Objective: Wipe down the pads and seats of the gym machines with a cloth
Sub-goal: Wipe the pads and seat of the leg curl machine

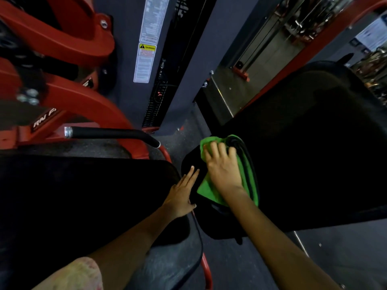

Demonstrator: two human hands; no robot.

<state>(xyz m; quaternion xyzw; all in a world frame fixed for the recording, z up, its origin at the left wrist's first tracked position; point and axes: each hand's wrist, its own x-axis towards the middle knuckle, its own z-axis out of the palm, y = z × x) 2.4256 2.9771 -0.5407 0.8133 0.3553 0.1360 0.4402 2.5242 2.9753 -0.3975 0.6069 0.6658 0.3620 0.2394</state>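
A green cloth [250, 181] lies folded on the near edge of a black pad [314, 153] at the right of the head view. My right hand [223, 169] presses flat on the cloth, fingers spread and fairly straight. My left hand [182, 194] rests with straight fingers against the left edge of that same pad, just left of the cloth. A second black pad [73, 195] fills the lower left, beside my left forearm.
Red machine frame arms [69, 45] rise at the upper left, with a black-gripped handle [113, 133] jutting toward the middle. A dark column with a warning label [145, 61] stands at centre top. A weight stack [261, 53] sits behind the right pad. Grey floor [230, 264] lies below.
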